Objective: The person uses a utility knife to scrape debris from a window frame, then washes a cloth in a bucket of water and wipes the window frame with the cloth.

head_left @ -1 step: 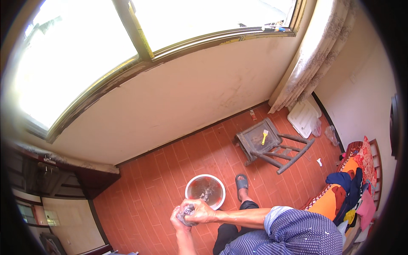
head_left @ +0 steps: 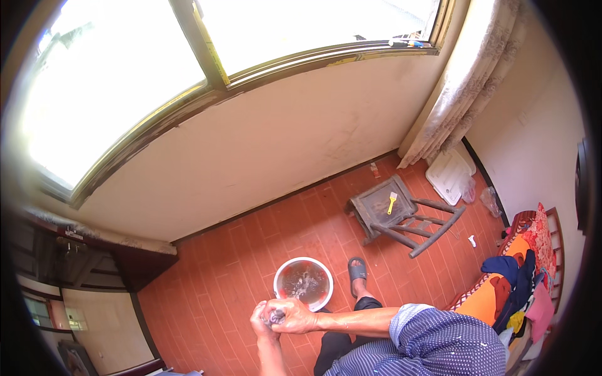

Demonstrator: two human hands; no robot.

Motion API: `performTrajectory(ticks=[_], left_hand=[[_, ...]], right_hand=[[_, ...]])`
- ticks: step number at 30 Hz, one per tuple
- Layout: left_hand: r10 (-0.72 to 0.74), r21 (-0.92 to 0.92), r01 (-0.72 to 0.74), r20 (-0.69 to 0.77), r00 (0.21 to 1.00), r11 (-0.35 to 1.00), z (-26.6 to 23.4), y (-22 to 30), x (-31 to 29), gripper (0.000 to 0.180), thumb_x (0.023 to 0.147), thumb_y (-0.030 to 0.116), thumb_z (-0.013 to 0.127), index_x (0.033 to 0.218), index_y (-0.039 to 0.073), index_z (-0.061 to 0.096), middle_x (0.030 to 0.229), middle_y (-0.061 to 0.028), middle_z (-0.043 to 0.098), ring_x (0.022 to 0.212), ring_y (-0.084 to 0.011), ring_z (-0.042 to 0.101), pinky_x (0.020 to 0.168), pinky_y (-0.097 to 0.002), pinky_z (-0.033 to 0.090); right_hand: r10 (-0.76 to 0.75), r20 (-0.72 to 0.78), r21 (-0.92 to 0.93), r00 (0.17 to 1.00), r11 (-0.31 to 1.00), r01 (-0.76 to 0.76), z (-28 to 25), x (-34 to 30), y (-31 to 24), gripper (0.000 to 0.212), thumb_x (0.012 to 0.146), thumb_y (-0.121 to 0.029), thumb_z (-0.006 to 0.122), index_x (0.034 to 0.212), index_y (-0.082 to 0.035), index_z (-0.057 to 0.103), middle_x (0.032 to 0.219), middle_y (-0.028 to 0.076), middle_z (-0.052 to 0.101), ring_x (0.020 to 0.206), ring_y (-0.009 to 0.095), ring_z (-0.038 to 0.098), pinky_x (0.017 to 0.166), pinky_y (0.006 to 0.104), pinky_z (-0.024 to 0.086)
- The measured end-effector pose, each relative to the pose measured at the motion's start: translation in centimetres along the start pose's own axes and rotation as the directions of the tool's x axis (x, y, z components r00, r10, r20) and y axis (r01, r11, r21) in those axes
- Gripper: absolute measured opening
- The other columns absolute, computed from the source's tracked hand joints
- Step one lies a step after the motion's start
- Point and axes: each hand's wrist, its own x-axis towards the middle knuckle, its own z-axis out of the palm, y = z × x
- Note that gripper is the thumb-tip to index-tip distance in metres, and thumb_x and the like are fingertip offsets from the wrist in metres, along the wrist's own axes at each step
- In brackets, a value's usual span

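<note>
Both my hands grip a wet, crumpled grey cloth [head_left: 276, 317] near the basin's lower-left rim. My left hand [head_left: 260, 321] is closed around its left side. From the right, my right hand [head_left: 298, 316] is wrapped over the cloth, with that forearm stretched across the view. Most of the cloth is hidden between my fingers. On the floor just beyond stands a round white basin [head_left: 276, 276] of murky brown water, its surface broken by splashes and ripples.
A worn wooden chair [head_left: 401, 203] with a yellow-handled brush [head_left: 392, 203] on its seat stands right of the basin. My sandalled foot [head_left: 357, 271] is between them. Clothes [head_left: 501, 276] are heaped at the right. A long window [head_left: 219, 84] and a curtain [head_left: 461, 88] lie beyond.
My hands have closed tighter on the cloth, and less of it shows. The water in the basin is more splashed and rippled than before.
</note>
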Motion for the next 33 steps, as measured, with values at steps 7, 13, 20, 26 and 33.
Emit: performTrajectory(ticks=[7, 13, 20, 26, 33], left_hand=[[0.001, 0.287, 0.001, -0.005, 1.0, 0.958, 4.1, 3.5, 0.7, 0.016, 0.082, 0.006, 0.056, 0.096, 0.001, 0.061, 0.065, -0.0064, 0.059, 0.054, -0.0174, 0.058, 0.052, -0.0289, 0.049], [-0.06, 0.423, 0.022, 0.076, 0.995, 0.906, 10.3, 5.2, -1.8, 0.016, 0.077, 0.001, 0.06, 0.092, -0.003, 0.063, 0.061, -0.0076, 0.057, 0.048, -0.0159, 0.053, 0.05, -0.028, 0.047], [-0.166, 0.679, -0.058, 0.26, 0.951, 0.731, 13.0, 4.4, -1.7, 0.016, 0.076, 0.002, 0.065, 0.091, -0.004, 0.067, 0.064, -0.0053, 0.061, 0.053, -0.0107, 0.055, 0.052, -0.0243, 0.045], [0.086, 0.802, -0.229, 0.218, 0.972, 0.552, 13.0, 0.4, -0.2, 0.011, 0.07, -0.002, 0.065, 0.081, 0.0, 0.07, 0.063, -0.0013, 0.061, 0.056, -0.007, 0.054, 0.049, -0.0225, 0.041], [0.324, 0.665, -0.292, 0.079, 0.943, 0.687, 12.2, -0.8, 1.4, 0.011, 0.071, 0.0, 0.064, 0.079, 0.001, 0.071, 0.068, -0.0036, 0.066, 0.06, -0.0112, 0.06, 0.054, -0.0262, 0.048]], right_hand=[[-0.572, 0.077, -0.249, 0.816, 0.782, 0.571, 1.6, -0.1, 1.5, 0.024, 0.066, -0.004, 0.068, 0.086, -0.008, 0.058, 0.078, 0.008, 0.056, 0.073, 0.029, 0.057, 0.063, 0.0398, 0.045], [-0.694, 0.308, -0.385, 0.65, 0.534, 0.753, 1.8, -1.9, 1.5, 0.027, 0.068, -0.023, 0.068, 0.082, -0.008, 0.051, 0.077, 0.007, 0.052, 0.078, 0.026, 0.057, 0.067, 0.0392, 0.047], [-0.599, 0.55, -0.555, 0.582, 0.258, 0.791, 1.9, -3.1, 3.8, 0.022, 0.071, -0.032, 0.058, 0.074, -0.011, 0.051, 0.073, 0.005, 0.051, 0.074, 0.021, 0.056, 0.071, 0.0344, 0.048], [-0.471, 0.68, -0.643, 0.562, -0.015, 0.766, 2.7, -2.7, 11.9, 0.02, 0.074, -0.022, 0.056, 0.088, -0.01, 0.064, 0.089, 0.009, 0.066, 0.09, 0.024, 0.064, 0.083, 0.0408, 0.049], [-0.374, 0.607, -0.235, 0.701, 0.759, 0.607, 1.4, 0.0, 12.8, 0.02, 0.075, -0.014, 0.058, 0.093, -0.008, 0.065, 0.095, 0.006, 0.068, 0.097, 0.027, 0.064, 0.09, 0.0426, 0.047]])
